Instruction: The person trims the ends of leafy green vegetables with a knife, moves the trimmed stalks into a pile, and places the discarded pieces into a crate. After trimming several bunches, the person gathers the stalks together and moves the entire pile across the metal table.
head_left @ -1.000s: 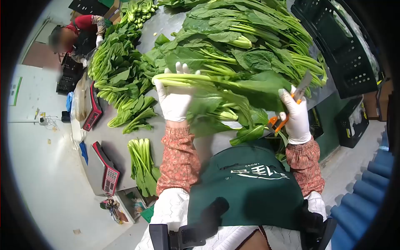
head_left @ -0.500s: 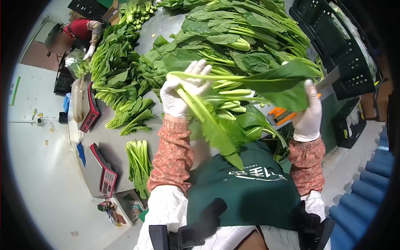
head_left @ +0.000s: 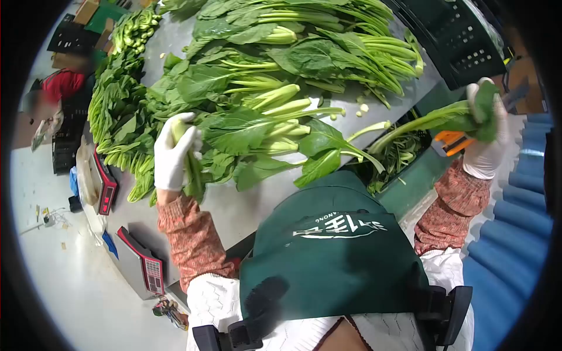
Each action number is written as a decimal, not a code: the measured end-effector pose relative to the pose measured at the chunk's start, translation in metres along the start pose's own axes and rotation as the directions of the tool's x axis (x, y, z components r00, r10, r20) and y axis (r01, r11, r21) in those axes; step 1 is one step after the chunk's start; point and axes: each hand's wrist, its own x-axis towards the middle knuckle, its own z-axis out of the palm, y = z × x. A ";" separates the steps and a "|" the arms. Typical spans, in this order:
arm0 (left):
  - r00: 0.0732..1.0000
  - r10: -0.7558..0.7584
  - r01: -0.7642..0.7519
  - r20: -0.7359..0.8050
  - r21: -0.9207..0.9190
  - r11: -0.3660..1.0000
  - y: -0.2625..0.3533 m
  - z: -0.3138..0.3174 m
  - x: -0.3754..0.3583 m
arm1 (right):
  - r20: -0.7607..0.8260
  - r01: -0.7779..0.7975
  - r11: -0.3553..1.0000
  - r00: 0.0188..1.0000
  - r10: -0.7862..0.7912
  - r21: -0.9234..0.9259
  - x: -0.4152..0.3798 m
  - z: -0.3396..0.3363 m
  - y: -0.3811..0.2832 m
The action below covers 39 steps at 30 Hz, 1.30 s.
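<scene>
My left hand (head_left: pixel 174 153), in a white glove, is closed around a few leafy green stalks (head_left: pixel 193 176), with leaf hanging below the fingers beside the pile. On the right, my gloved right hand (head_left: pixel 489 137) grips an orange-handled knife (head_left: pixel 451 142). Its grey blade sticks out beyond the hand. The same hand also holds a single leafy green (head_left: pixel 430 119), its stalk pointing left over a bin. Between the hands, bunches of leafy greens (head_left: pixel 275 131) lie on the metal table (head_left: pixel 257 202), cut stalk ends mostly facing right.
A dark bin with leaf scraps (head_left: pixel 404 155) sits below the table's right edge. Black crates (head_left: pixel 451 41) stand at the upper right. Two red-rimmed scales (head_left: pixel 143 263) are at the left. Another person (head_left: pixel 61 88) works at the far left. Blue corrugated material (head_left: pixel 515 234) lies at right.
My hands have moved apart: the left went left with its stalks, the right went right with the knife and one leafy green. The view has shifted too.
</scene>
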 end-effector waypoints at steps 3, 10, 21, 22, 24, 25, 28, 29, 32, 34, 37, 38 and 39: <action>0.998 0.001 -0.004 -0.060 -0.044 0.999 -0.018 -0.003 -0.006 | 0.076 -0.160 0.788 0.964 0.253 -0.594 -0.006 0.033 0.006; 0.993 0.056 -0.061 -0.105 -0.047 0.997 -0.035 0.009 -0.012 | 0.321 0.340 0.070 0.774 0.546 -0.938 -0.067 0.011 0.220; 0.981 -0.029 0.021 -0.193 -0.042 0.999 -0.039 0.004 -0.028 | 0.221 0.337 -0.201 0.868 0.444 -0.920 -0.049 -0.116 0.190; 0.978 -0.026 0.019 -0.206 -0.035 0.999 -0.042 0.003 -0.028 | 0.303 0.380 -0.190 0.891 0.338 -0.905 -0.052 -0.147 0.189; 0.977 -0.055 0.051 -0.205 -0.029 0.998 -0.044 0.006 -0.028 | 0.296 0.362 -0.244 0.917 0.267 -0.900 -0.052 -0.198 0.189; 0.980 -0.053 0.054 -0.191 0.001 0.999 -0.043 0.007 -0.029 | 0.227 0.316 -0.269 0.922 0.314 -0.910 -0.048 -0.223 0.189; 0.986 0.020 -0.011 -0.164 0.060 0.998 -0.039 0.014 -0.026 | -0.020 0.188 -0.418 0.895 0.446 -0.889 -0.038 -0.238 0.154; 0.987 0.033 -0.020 -0.160 0.086 0.996 -0.038 0.015 -0.025 | -0.142 0.131 -0.487 0.863 0.485 -0.863 -0.030 -0.218 0.138; 0.987 0.040 -0.021 -0.158 0.124 0.992 -0.039 0.016 -0.023 | 0.002 0.150 -0.414 0.942 0.336 -0.898 -0.026 -0.212 0.131; 0.987 0.033 -0.013 -0.154 0.130 0.991 -0.039 0.022 -0.024 | 0.100 0.136 -0.153 0.970 0.222 -0.979 -0.023 -0.153 0.130; 0.986 0.055 -0.036 -0.156 0.120 0.992 -0.046 0.030 -0.021 | 0.267 0.203 0.370 0.955 0.130 -0.907 -0.028 -0.038 0.149; 0.988 0.029 -0.024 -0.151 0.032 0.999 -0.046 0.034 -0.021 | 0.372 0.341 0.265 0.925 0.075 -0.902 -0.030 -0.019 0.180; 0.988 0.041 -0.037 -0.147 0.026 0.999 -0.043 0.036 -0.020 | 0.447 0.403 0.318 0.891 0.079 -0.858 -0.029 0.003 0.212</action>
